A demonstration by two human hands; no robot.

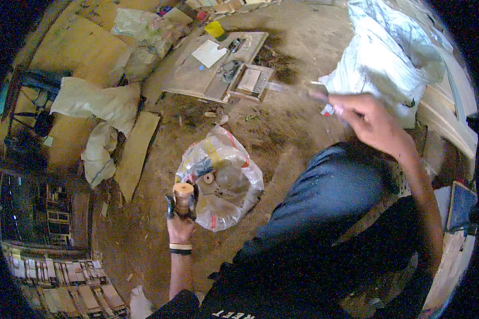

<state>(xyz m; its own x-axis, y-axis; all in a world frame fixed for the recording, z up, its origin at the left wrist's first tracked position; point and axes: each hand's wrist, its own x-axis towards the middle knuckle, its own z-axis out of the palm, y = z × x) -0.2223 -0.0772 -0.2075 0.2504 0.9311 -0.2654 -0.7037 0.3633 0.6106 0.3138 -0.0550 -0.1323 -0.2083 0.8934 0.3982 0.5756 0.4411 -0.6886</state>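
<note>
My left hand (181,220), its fingers darkened, is wrapped round a small wooden cylinder (183,188) with a pale round top. It is held upright beside the left rim of a clear plastic bag (254,183) that lies open on the ground. Inside the bag shows a round wooden piece with a hole (208,178). Out to the right, my right hand (368,121) is raised near a large white sack (378,58). Its fingers are pinched together and smeared by motion, with a pale tip showing at their end; what they hold is unclear.
Beyond the bag, a low wooden board (197,80) carries a paper sheet (208,53), a yellow cup (215,30) and a shallow wooden tray (253,82). Stuffed sacks (98,103) and a plank (135,154) lie at left. Long boards (449,119) stand at right.
</note>
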